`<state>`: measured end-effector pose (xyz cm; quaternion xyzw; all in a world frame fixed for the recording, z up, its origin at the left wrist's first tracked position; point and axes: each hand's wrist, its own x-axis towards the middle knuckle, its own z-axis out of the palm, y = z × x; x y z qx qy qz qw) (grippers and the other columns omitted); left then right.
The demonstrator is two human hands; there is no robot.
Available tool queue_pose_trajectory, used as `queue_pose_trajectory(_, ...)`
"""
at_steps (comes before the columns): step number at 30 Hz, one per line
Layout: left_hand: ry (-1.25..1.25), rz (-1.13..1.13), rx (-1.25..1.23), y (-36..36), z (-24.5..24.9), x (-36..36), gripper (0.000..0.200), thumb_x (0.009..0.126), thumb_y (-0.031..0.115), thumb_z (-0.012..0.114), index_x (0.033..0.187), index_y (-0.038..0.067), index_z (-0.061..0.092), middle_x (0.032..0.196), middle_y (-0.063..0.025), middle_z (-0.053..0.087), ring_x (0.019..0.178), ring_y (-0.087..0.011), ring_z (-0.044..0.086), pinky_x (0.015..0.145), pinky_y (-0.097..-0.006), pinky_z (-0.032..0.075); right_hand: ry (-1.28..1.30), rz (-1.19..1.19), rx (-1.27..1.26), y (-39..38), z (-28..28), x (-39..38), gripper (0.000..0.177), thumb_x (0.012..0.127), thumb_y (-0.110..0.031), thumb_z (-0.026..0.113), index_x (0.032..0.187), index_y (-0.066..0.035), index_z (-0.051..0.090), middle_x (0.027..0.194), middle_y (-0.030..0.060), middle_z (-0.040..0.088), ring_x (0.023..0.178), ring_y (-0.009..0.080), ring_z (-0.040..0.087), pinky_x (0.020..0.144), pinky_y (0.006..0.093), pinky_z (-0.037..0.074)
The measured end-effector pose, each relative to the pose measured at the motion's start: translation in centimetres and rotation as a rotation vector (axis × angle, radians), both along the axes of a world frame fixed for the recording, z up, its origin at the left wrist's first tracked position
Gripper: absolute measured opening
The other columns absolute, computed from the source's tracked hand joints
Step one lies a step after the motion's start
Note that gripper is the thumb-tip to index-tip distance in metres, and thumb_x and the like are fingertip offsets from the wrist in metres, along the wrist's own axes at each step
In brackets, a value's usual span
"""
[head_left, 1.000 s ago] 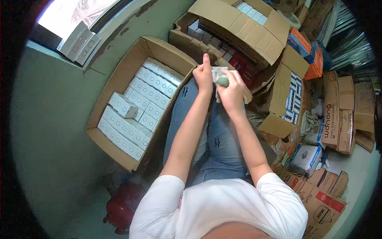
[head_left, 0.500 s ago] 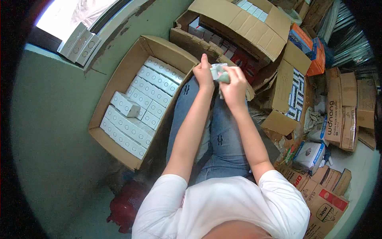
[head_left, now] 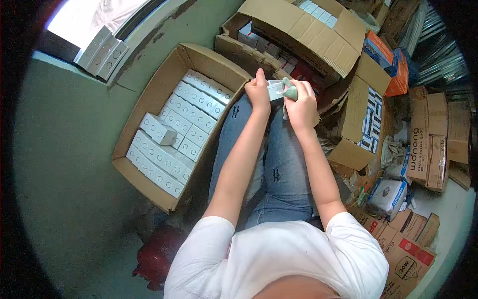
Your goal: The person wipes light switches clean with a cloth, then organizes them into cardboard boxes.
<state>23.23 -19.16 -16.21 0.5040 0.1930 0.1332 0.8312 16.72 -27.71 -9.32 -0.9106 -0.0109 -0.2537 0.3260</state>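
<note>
My left hand (head_left: 258, 93), thumb pointing up, is closed on one end of a small white box (head_left: 275, 90) above my knees. My right hand (head_left: 302, 105) is closed around a pale green cloth (head_left: 289, 91), which sits at the box's other end. Part of the cloth hangs below the fingers. Left of my legs stands an open cardboard carton (head_left: 130, 130) with rows of white boxes (head_left: 190, 110) marked with circles. One white box (head_left: 158, 129) lies on top of those rows.
Several white boxes (head_left: 102, 56) stand on the window ledge. More open cartons (head_left: 303, 31) are ahead, and a carton of blue-and-white packs (head_left: 370, 119) stands at the right. Flattened cardboard (head_left: 427, 134) leans farther right. A dark red object (head_left: 158, 256) is on the lower left floor.
My right hand has shifted slightly right and down with the cloth, baring more of the white box. The left hand stays closed on the box, nearly in place.
</note>
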Motion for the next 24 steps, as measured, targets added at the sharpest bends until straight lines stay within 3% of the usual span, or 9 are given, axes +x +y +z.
queue_pose_trajectory(4,-0.012,-0.044,0.133,0.0,-0.5,0.3,0.059,0.096,0.033,0.06,0.046,0.003,0.048,0.046,0.0011,0.045,0.045,-0.008,0.038,0.046,-0.0311,0.03,-0.006,0.134,0.007,1.5,-0.6,-1.2,0.04,0.068,-0.004,0.076,0.105,-0.003,0.062,0.1,0.0152,0.061,0.096,0.0381,0.06,0.085,0.0442,0.049)
queue_pose_trajectory(7,-0.006,-0.061,0.063,0.2,-1.1,0.5,0.061,0.097,0.034,0.058,0.046,0.0,0.05,0.045,0.0016,0.043,0.044,-0.008,0.038,0.046,-0.0321,0.03,0.024,0.179,0.024,1.4,-0.2,-1.4,0.038,0.068,-0.002,0.075,0.104,-0.004,0.063,0.104,0.0151,0.062,0.099,0.0375,0.061,0.087,0.0437,0.049)
queue_pose_trajectory(8,0.009,-0.061,0.128,0.0,-1.4,0.4,0.059,0.096,0.033,0.058,0.049,-0.003,0.054,0.046,-0.0028,0.046,0.046,-0.0117,0.042,0.049,-0.0353,0.034,0.047,0.163,0.02,0.7,-0.2,-1.0,0.037,0.069,-0.001,0.075,0.104,-0.003,0.063,0.105,0.0151,0.063,0.099,0.037,0.061,0.087,0.0432,0.049)
queue_pose_trajectory(11,-0.075,0.06,0.288,-0.8,-2.6,0.6,0.055,0.096,0.03,0.06,0.048,0.005,0.046,0.051,0.0032,0.044,0.047,-0.007,0.036,0.046,-0.0307,0.028,0.112,0.097,0.042,-0.4,0.2,-0.4,0.037,0.069,0.002,0.073,0.104,-0.003,0.063,0.107,0.0149,0.063,0.101,0.0362,0.062,0.087,0.0422,0.05)
queue_pose_trajectory(15,-0.058,0.043,0.277,-0.8,-2.6,0.5,0.056,0.096,0.028,0.06,0.047,0.004,0.046,0.05,0.0022,0.046,0.047,-0.0071,0.038,0.047,-0.0297,0.031,0.089,0.031,0.037,-0.2,-0.2,-0.4,0.04,0.069,0.002,0.072,0.107,-0.003,0.062,0.108,0.0143,0.063,0.101,0.0364,0.061,0.087,0.0432,0.049)
queue_pose_trajectory(18,0.008,-0.038,0.327,-0.3,-2.8,0.7,0.055,0.095,0.032,0.058,0.055,-0.006,0.057,0.049,-0.0135,0.048,0.05,-0.0205,0.047,0.057,-0.0416,0.037,0.016,0.055,-0.024,1.8,-0.8,-1.2,0.04,0.072,0.0,0.07,0.11,-0.004,0.061,0.109,0.0133,0.06,0.103,0.036,0.058,0.089,0.0439,0.048)
queue_pose_trajectory(21,0.003,-0.051,0.279,-0.2,-2.9,0.7,0.056,0.095,0.032,0.058,0.054,-0.006,0.055,0.047,-0.013,0.047,0.048,-0.0197,0.045,0.054,-0.0414,0.036,0.045,0.086,-0.01,2.3,-0.8,-2.0,0.039,0.072,0.002,0.068,0.111,-0.002,0.062,0.11,0.0136,0.059,0.103,0.0356,0.057,0.089,0.0442,0.048)
queue_pose_trajectory(24,-0.065,0.038,0.347,-0.7,-1.9,0.3,0.056,0.097,0.028,0.059,0.047,0.005,0.047,0.05,0.002,0.047,0.046,-0.0068,0.039,0.046,-0.0295,0.031,0.065,0.024,-0.045,0.1,-0.7,-1.0,0.038,0.072,0.002,0.067,0.11,-0.002,0.062,0.11,0.0143,0.06,0.104,0.036,0.057,0.089,0.0447,0.048)
